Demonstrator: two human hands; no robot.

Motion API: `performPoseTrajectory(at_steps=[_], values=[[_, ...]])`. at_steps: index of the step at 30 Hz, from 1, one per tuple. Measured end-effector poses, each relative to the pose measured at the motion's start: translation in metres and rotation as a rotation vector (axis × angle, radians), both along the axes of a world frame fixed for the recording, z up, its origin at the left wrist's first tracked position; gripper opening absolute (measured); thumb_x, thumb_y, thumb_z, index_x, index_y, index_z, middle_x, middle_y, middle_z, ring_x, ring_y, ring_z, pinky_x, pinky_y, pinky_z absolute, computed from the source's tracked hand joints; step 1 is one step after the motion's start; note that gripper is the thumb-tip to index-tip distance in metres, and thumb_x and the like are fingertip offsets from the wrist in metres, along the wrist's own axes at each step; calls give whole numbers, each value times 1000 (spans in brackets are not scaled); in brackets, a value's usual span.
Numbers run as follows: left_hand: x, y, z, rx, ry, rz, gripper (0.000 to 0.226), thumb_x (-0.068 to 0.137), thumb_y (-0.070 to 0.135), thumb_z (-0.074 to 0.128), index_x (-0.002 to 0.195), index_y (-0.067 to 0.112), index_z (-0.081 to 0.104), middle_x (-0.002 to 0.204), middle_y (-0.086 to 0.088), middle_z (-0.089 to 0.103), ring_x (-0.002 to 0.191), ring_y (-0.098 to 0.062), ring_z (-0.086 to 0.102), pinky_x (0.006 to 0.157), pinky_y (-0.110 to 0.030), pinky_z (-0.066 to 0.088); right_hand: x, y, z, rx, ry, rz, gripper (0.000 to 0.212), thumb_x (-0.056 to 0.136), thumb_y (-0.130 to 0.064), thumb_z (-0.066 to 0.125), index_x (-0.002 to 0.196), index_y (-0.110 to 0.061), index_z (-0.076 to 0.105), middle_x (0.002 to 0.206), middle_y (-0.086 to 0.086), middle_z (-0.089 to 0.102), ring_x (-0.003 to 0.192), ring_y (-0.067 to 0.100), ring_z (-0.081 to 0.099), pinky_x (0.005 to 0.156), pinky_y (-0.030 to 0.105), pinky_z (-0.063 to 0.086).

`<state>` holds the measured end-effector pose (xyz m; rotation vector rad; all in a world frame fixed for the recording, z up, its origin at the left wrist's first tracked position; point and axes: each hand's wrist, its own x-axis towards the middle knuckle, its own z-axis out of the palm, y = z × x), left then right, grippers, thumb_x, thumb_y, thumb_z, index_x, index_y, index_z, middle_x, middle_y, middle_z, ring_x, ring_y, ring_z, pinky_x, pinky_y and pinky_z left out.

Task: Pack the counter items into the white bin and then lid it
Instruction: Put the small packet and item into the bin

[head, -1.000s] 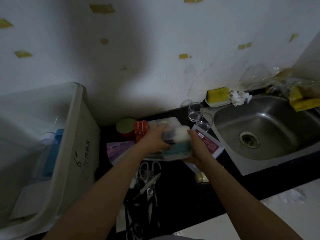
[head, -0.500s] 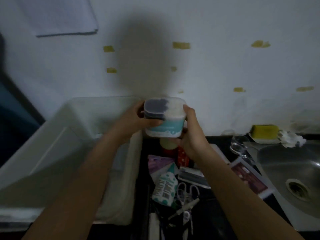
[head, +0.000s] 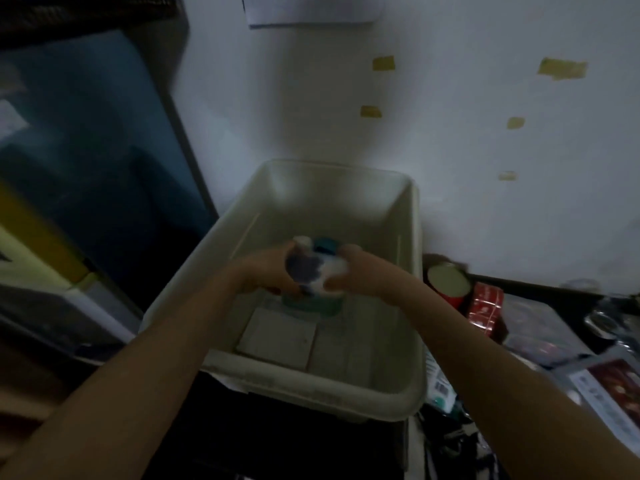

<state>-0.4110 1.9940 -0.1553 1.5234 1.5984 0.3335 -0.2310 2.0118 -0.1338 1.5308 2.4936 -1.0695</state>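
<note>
— What have the hands got hold of?

— Both are on one small plastic tub, the one with a clear lid and a teal band round its lower part. The left hand curls round its left side and the right hand curls round its right side, thumbs towards me, so the tub is clasped between them. It is blurred, so I cannot read any label.

— And where is it?

— Inside the mouth of the white bin, below the rim and above the floor of it. Whether it touches anything underneath I cannot tell; the hands cover that.

— Anything already in the bin?

— A flat pale box lies on the bottom, just nearer me than the tub, and something teal shows behind the fingers.

— What about around it?

— To the right of the bin, on the dark surface, a red can with a pale lid stands close to the bin's corner, with a red packet just beside it. Further right lie clear plastic bags and a printed card. A white bottle with a barcode is tucked against the bin's right wall. Bits of yellow tape are stuck to the white wall behind.
</note>
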Motion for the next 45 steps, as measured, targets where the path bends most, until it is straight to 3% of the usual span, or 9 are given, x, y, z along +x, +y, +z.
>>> performPoseTrajectory(at_steps=[2,5,11,14,19,31,37,43,45], values=[[-1,10,-25,-61,176,-151,51,78,11,75,122,17,49,111,-6,58,98,-19,59,82,-29,54,-14,-1,-13,-41,-205,143,57,90,-30,60,139,-8,41,138,11,50,124,27,49,101,33,40],[1,19,-53,-160,228,-248,45,75,15,76,111,24,49,107,-4,54,89,-15,57,78,-32,56,-28,-1,-42,-111,-437,187,66,86,-36,64,141,-10,37,140,11,46,125,28,48,103,36,41],[17,25,-67,-91,204,-379,72,81,22,72,141,15,33,135,-2,45,120,-21,49,96,-31,43,-23,6,-68,-183,-544,52,71,80,-36,72,139,-13,41,136,9,49,122,29,51,102,38,45],[19,29,-78,-194,239,-421,78,82,15,71,146,17,26,144,-7,41,125,-25,47,96,-34,49,-15,4,-76,-179,-633,1,66,78,-26,74,135,-12,46,128,9,54,115,28,55,97,38,47],[5,24,-87,-415,436,-519,81,86,16,67,150,21,18,153,-9,28,134,-29,39,102,-39,47,-18,1,-87,-173,-680,-49,71,75,-21,77,135,-8,41,129,12,51,115,29,56,95,37,48],[6,23,-89,-385,417,-544,65,89,15,62,146,20,30,144,-12,40,127,-28,46,99,-36,49,-19,-2,-103,6,-710,85,71,81,-21,70,139,-7,31,136,13,39,119,31,51,96,39,47],[7,23,-87,-382,418,-553,64,90,16,61,146,19,29,144,-13,41,127,-27,46,99,-36,47,-22,1,-113,-148,-707,-73,79,79,-35,73,140,-7,32,136,12,47,119,30,53,99,39,47],[7,23,-86,-360,406,-555,63,90,17,61,145,18,31,142,-13,41,125,-27,47,99,-35,47,-30,-2,-122,-301,-670,-234,114,81,-47,67,148,-3,-14,149,18,33,131,35,42,106,42,41],[7,23,-86,-360,401,-555,62,90,17,61,145,18,32,143,-13,41,125,-27,47,98,-35,48,-29,-1,-122,-325,-648,-290,115,81,-47,66,148,-3,-17,151,18,30,132,34,41,108,42,40]])
